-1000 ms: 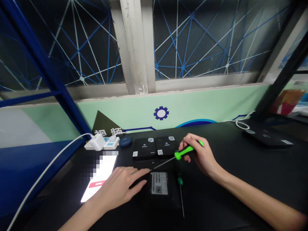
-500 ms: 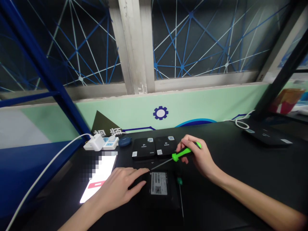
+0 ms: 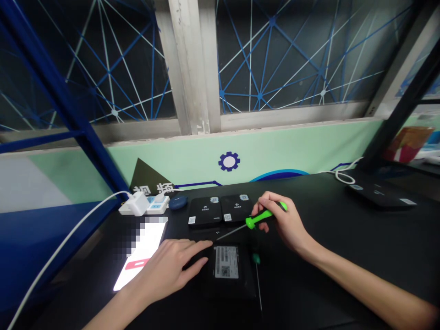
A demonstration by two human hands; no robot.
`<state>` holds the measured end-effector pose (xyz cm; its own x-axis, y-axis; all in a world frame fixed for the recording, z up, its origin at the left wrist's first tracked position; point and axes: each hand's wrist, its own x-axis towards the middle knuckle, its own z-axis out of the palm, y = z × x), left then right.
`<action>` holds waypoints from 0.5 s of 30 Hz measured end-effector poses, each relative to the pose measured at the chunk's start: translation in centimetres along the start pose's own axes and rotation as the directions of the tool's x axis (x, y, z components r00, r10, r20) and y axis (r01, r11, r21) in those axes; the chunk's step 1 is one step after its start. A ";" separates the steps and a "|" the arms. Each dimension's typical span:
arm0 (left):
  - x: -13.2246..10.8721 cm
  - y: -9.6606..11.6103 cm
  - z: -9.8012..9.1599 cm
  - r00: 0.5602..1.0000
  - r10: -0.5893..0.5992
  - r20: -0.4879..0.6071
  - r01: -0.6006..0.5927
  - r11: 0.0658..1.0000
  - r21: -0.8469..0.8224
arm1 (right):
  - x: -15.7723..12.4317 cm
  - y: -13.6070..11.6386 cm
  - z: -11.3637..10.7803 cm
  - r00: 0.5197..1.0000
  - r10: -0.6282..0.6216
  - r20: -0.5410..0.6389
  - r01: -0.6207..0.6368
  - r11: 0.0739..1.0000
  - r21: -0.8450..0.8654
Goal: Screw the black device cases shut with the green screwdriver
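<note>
My right hand [image 3: 280, 217] is closed round the green-and-black handle of a screwdriver [image 3: 266, 215]. Its thin shaft slants down to the left, and the tip is by the upper left corner of a black box [image 3: 230, 286] with a white printed label [image 3: 227, 262] on its face. Whether the tip touches the box I cannot tell. Open, with index finger and thumb stretched out, my left hand [image 3: 178, 261] has its index fingertip at that same corner, close to the screwdriver tip. A second screwdriver [image 3: 257, 270] with a dark green handle lies along the box's right side.
Behind are two flat black boxes [image 3: 205, 211] side by side, a dark blue case [image 3: 178, 202] and a power strip [image 3: 156, 205] with a white charger [image 3: 138, 203]. A lit phone [image 3: 146, 247] lies left. Another black device [image 3: 381, 195] and a white cable [image 3: 343, 176] are at far right.
The screwdriver tip has risen very slightly near the box corner. Both hands otherwise keep their places.
</note>
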<state>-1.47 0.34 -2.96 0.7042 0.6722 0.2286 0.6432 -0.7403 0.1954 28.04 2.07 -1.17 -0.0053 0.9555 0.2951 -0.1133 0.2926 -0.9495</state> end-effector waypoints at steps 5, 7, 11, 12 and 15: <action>-0.1 0.0 0.1 1.000 -0.007 0.012 0.007 1.000 0.014 | 0.3 -0.3 -0.3 0.997 -0.020 -0.071 0.019 1.000 -0.012; -0.2 -0.1 0.1 1.000 -0.015 0.019 0.014 1.000 0.026 | 0.3 -0.2 -0.2 0.998 -0.025 -0.065 0.023 0.999 -0.037; -0.1 0.1 -0.1 0.999 -0.031 0.043 0.031 0.999 0.014 | 0.0 -0.1 0.2 1.000 -0.024 -0.013 0.023 0.995 -0.097; 0.0 0.2 -0.1 0.998 -0.033 0.051 0.033 0.999 0.001 | 0.0 -0.1 0.3 1.000 -0.024 -0.004 0.023 0.993 -0.114; 0.0 0.3 -0.2 0.998 -0.045 0.054 0.046 0.999 -0.024 | -0.2 0.1 0.4 1.000 -0.023 0.010 0.025 0.988 -0.155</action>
<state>-1.34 0.09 -2.71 0.6899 0.7042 0.1679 0.6675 -0.7085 0.2290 27.62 1.91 -1.29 -0.0121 0.9479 0.3182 0.0421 0.3185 -0.9470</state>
